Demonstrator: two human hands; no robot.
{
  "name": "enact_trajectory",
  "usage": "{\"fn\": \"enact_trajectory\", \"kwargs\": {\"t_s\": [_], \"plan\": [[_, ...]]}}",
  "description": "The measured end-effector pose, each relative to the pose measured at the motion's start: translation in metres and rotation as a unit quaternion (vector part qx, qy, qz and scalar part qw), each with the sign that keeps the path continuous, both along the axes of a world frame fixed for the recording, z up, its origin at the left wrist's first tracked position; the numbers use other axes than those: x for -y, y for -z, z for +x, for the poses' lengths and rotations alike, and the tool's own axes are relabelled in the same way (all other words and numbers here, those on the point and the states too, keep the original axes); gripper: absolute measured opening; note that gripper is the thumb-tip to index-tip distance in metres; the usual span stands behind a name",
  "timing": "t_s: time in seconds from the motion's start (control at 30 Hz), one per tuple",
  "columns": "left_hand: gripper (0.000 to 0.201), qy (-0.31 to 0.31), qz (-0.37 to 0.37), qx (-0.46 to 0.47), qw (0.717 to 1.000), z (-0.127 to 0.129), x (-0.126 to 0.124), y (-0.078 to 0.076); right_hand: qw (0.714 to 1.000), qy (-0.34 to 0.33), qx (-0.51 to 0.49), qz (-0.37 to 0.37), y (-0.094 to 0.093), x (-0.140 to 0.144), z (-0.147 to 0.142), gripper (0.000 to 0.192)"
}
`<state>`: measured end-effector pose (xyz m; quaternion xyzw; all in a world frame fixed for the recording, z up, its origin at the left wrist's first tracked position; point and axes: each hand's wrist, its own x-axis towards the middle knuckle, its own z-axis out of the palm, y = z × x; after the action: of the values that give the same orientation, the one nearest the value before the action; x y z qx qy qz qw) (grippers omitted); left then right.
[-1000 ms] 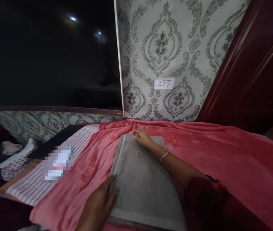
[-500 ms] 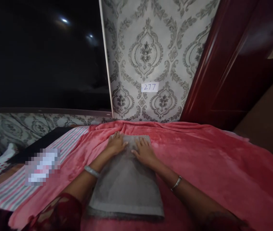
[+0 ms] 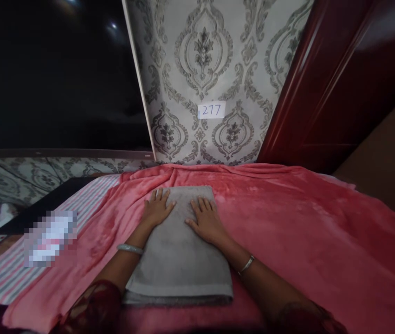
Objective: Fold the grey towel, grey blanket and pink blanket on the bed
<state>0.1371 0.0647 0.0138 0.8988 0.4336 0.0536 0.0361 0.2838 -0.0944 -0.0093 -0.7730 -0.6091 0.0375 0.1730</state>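
A folded grey towel [image 3: 179,264] lies flat on a pink fleece blanket [image 3: 305,232]. My left hand [image 3: 157,211] rests palm down on the towel's far left part, fingers spread. My right hand [image 3: 206,222] lies flat on the towel just right of it, fingers apart. Both wrists wear a bangle. Neither hand grips anything.
A striped red and grey cloth [image 3: 9,273] lies left of the blanket, with a blurred patch on it. Behind stand a patterned wall with a paper label reading 277 [image 3: 211,110], a dark screen [image 3: 54,79] at the left and a dark red wooden door [image 3: 339,83] at the right.
My left hand moved from the towel's near left edge up to its far end beside my right hand. Both hands then slid back slightly and flattened on the towel.
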Motion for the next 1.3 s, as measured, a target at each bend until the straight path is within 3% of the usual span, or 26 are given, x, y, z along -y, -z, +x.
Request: {"fn": "enact_trajectory", "kwargs": {"t_s": [0.27,0.37,0.5,0.63,0.87,1.0,1.13,1.3], "plan": [[0.071,0.0,-0.023,-0.01,1.0,0.001,0.002,-0.001,0.999,-0.018,-0.02,-0.044,-0.011,0.007,0.001,0.074],[0.071,0.0,-0.024,-0.013,1.0,0.001,0.002,-0.003,0.992,-0.097,-0.045,-0.065,-0.014,0.035,-0.01,0.072],[0.071,0.002,-0.021,-0.009,1.0,0.001,0.001,-0.002,0.974,-0.207,-0.072,-0.06,-0.009,0.093,-0.026,0.071],[0.071,0.007,-0.02,-0.003,1.0,0.0,-0.002,0.0,0.968,-0.229,-0.091,-0.049,-0.003,0.137,-0.034,0.065],[0.067,0.024,-0.019,0.019,0.999,-0.009,-0.01,-0.001,0.961,-0.228,-0.154,-0.022,0.005,0.167,-0.036,0.059],[0.067,0.018,-0.012,0.047,0.999,-0.034,-0.007,0.0,0.959,-0.194,-0.199,0.062,0.021,0.178,-0.022,0.046],[0.061,0.033,-0.015,0.064,0.997,-0.077,0.012,0.003,0.968,-0.148,-0.148,0.136,0.036,0.179,0.001,0.049],[0.053,0.139,-0.018,0.103,0.985,-0.136,0.051,0.004,0.979,-0.153,-0.049,0.126,0.043,0.176,0.01,0.063]]}}
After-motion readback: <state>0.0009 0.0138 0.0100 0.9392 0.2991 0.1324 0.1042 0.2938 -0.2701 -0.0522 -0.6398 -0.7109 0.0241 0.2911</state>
